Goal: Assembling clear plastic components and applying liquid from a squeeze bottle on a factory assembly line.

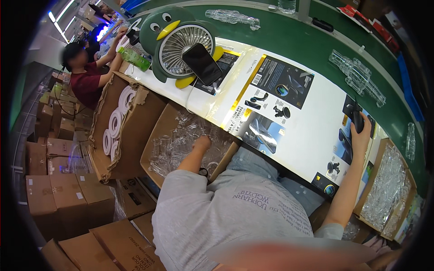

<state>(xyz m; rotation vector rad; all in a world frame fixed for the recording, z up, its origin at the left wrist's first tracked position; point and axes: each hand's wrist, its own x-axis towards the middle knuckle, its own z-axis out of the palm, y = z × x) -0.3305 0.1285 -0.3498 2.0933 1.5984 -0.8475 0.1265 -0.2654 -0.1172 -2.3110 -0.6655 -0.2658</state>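
My left hand (202, 143) reaches down into an open carton (156, 135) at the table's near edge. Its fingers are curled among many clear plastic parts (174, 151), and what they hold, if anything, is hidden. Far to the right, my right hand (360, 133) is wrapped round a slim black handheld tool (357, 120) with a narrow tip. That hand is over the printed cardboard sheet (307, 135) covering the near part of the table.
A penguin-shaped fan (174, 49) stands at the back left with a phone (202, 63) leaning on it. Clear plastic assemblies (357, 77) lie on the green mat. White rings (115, 124) fill a left carton; another carton (384, 189) holds clear parts. A co-worker (86, 74) sits far left.
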